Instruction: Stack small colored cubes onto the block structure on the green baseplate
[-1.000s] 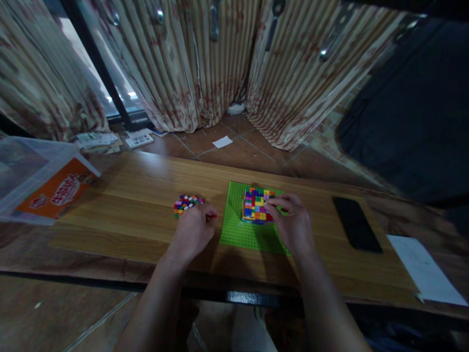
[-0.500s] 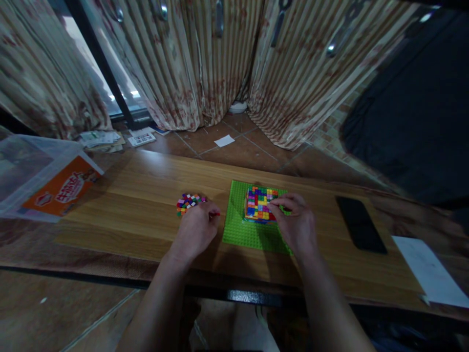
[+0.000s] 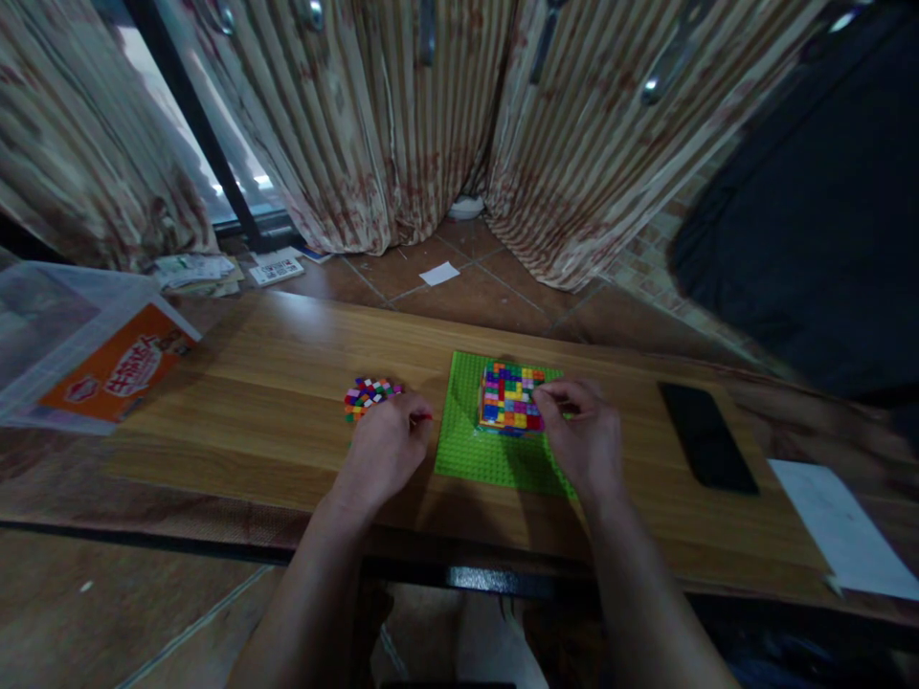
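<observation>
A green studded baseplate (image 3: pixel 459 450) lies on the table, bearing a low block built of many-coloured toy bricks (image 3: pixel 506 397). My right hand (image 3: pixel 585 435) is over the block's right side, thumb and forefinger pinched at its top. Whatever sits between those fingertips is hidden or too small to name. My left hand (image 3: pixel 388 445) is closed left of the baseplate, with a small red brick (image 3: pixel 424 417) showing at its fingertips. Just beyond that hand lies a pile of small loose bricks (image 3: pixel 366 394), partly covered by it.
A clear plastic box (image 3: pixel 107 287) with an orange label stands at the table's left end. To the right lie a black phone (image 3: pixel 707 438) and a white sheet of paper (image 3: pixel 843 526). Striped curtains (image 3: pixel 431 134) hang beyond the wooden table (image 3: pixel 244 402).
My right hand's fingertips have shifted slightly right across the block's top, uncovering more of its bricks. The left hand stays nearly still with the red brick.
</observation>
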`<state>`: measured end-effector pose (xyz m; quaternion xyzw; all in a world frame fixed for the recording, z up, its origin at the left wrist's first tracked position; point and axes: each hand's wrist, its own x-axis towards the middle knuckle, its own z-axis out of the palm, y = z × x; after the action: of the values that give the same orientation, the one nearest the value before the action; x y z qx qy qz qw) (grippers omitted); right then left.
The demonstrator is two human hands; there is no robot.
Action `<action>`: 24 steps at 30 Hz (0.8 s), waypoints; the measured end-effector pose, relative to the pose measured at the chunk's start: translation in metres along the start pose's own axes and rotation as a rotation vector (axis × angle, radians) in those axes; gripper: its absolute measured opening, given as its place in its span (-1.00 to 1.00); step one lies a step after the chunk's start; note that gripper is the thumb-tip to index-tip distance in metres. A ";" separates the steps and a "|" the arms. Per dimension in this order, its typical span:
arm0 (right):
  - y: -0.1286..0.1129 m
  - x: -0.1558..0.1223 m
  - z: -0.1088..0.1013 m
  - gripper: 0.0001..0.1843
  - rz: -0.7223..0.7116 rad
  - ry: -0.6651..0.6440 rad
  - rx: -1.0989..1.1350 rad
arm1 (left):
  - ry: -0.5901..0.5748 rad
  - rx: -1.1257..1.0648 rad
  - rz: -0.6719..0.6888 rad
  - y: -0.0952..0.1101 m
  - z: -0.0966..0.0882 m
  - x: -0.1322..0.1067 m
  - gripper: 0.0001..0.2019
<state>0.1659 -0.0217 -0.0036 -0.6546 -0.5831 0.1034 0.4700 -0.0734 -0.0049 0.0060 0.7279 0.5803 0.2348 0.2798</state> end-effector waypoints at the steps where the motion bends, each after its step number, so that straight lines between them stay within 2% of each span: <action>1: 0.000 0.000 0.001 -0.80 0.013 0.006 0.007 | 0.002 0.002 -0.001 0.000 0.000 0.000 -0.82; 12: 0.000 0.003 0.010 -0.83 0.153 0.037 0.088 | -0.027 -0.008 -0.048 0.005 0.000 -0.001 -0.82; 24: -0.002 0.002 0.013 -0.84 0.197 0.067 0.082 | -0.043 -0.036 0.016 0.011 0.003 -0.002 -0.79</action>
<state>0.1564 -0.0135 -0.0084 -0.6919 -0.4951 0.1509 0.5033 -0.0641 -0.0096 0.0107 0.7322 0.5642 0.2317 0.3032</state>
